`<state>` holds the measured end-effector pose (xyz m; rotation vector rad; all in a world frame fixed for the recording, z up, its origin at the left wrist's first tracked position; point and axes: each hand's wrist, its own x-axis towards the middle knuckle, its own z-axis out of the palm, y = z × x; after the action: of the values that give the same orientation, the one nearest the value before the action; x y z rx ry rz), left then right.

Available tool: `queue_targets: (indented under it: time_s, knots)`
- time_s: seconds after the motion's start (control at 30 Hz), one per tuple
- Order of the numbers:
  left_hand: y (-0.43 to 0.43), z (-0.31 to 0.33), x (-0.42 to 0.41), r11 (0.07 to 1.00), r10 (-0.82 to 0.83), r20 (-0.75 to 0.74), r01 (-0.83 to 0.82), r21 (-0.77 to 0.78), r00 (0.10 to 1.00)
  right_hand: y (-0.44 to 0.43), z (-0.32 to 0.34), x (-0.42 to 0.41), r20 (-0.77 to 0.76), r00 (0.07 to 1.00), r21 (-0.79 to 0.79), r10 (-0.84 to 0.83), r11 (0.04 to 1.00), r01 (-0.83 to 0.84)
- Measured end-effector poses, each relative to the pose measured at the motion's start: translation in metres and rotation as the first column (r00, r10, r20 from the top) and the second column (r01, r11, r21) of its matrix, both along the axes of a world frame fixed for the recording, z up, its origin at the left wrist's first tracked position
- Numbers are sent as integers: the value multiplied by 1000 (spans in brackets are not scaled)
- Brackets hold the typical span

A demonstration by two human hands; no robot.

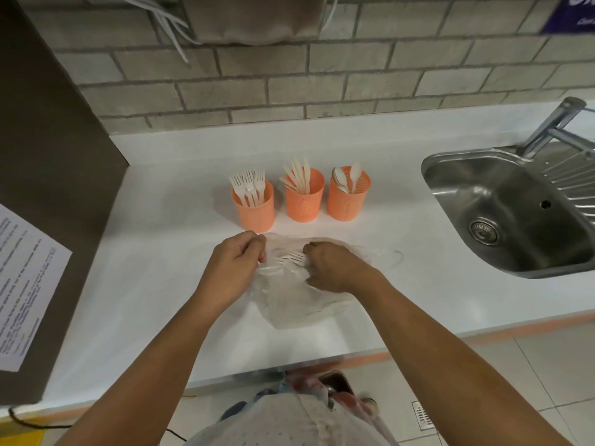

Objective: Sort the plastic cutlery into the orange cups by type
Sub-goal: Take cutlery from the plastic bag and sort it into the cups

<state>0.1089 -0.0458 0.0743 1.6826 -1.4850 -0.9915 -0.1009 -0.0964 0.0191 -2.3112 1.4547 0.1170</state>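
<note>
Three orange cups stand in a row on the white desk: left cup (253, 206) holds forks, middle cup (304, 197) knives, right cup (348, 196) spoons. Nearer, a clear plastic bag (299, 300) lies flat with forks (291, 257) visible inside. Left hand (236, 265), grip clenched on the bag's edge; right hand (335, 267), grip closed on the bag beside the forks.
</note>
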Motion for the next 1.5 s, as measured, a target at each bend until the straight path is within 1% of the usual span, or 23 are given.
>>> queue_targets:
  time_s: [0.07,0.2,0.27,0.43,0.5,0.6,0.67,0.77,0.83,0.93,1.03,1.2,1.37,1.43,1.5]
  knots:
    - [0,2,-1,1000,0,-2,0,-11,1000,-2,1,-2,15,1000,-14,8,1000,-8]
    - [-2,4,-1,1000,10,5,-10,-18,1000,3,-2,-1,-99,991,10,86,996,-86]
    - [-2,5,-2,1000,18,6,-18,-15,1000,2,-5,-2,-78,993,21,91,996,-90]
    - [-4,6,-2,998,57,23,-57,-13,998,4,0,-7,126,991,1,42,999,-42]
    - [-5,6,-2,997,81,29,-81,-3,996,8,4,-10,255,967,-5,7,1000,-6]
    - [-7,6,-2,994,111,46,-111,7,993,8,9,-14,368,930,-36,-6,999,20]
    - [-9,6,-2,992,121,55,-122,13,991,7,14,-17,446,895,-32,-18,999,36]
    - [-11,6,-4,990,134,68,-136,26,989,7,23,-19,588,804,71,-92,996,61]
    - [-12,8,-6,987,155,64,-157,35,986,7,28,-17,650,747,110,-141,990,91]
    - [-17,10,-8,984,169,39,-171,43,985,6,29,-14,689,702,126,-180,984,128]
    - [-21,10,-9,987,151,11,-151,56,988,6,26,-14,717,660,179,-226,974,138]
    - [-25,6,-13,996,90,41,-90,2,995,0,19,-7,682,695,125,-228,973,196]
    - [-30,-5,-20,1000,24,69,-25,18,997,1,23,6,676,707,67,-210,972,225]
    - [-31,-6,-16,999,38,66,-38,3,997,1,20,5,673,706,44,-220,965,259]
    - [-32,-5,-12,993,109,72,-106,-45,992,1,20,2,668,701,55,-249,956,287]
